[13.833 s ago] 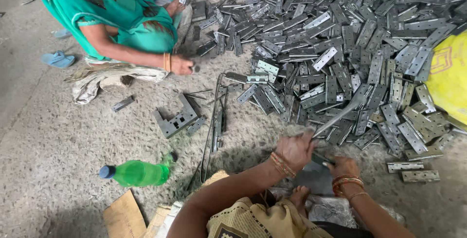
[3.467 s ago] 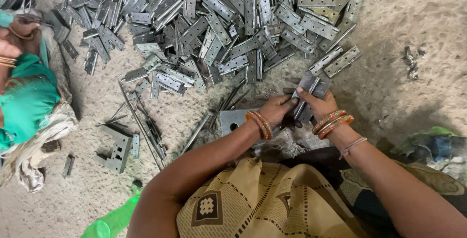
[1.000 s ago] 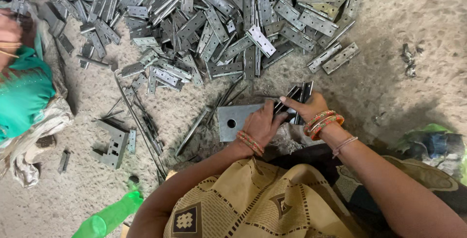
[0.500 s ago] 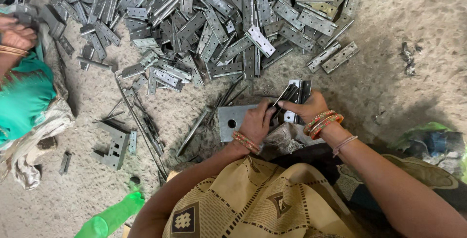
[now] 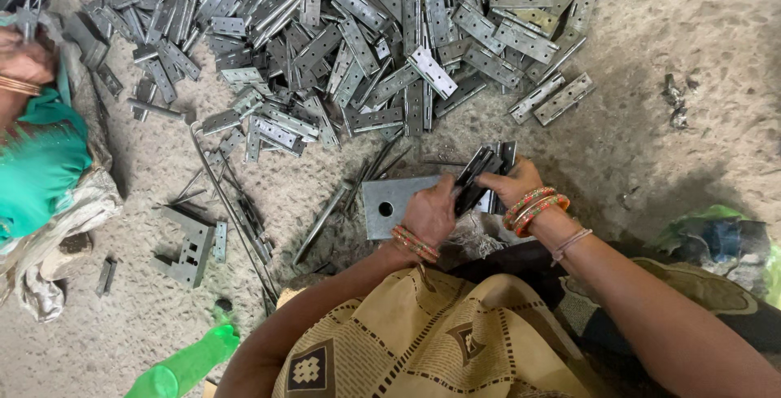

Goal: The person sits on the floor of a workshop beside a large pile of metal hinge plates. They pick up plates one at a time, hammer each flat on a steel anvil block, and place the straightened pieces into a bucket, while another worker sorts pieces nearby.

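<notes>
My left hand and right hand are both clamped on a small stack of hinges above the steel plate; the big heap of hinges at twelve o'clock looks barely dented; most remains.

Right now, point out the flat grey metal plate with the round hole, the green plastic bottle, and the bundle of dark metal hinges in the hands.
Flat grey metal plate with round hole (image 5: 390,203), head view, bare face beside the hole.
Green plastic bottle (image 5: 189,363), head view, mid body.
Bundle of dark metal hinges (image 5: 482,172), head view, upper end between both hands.
</notes>
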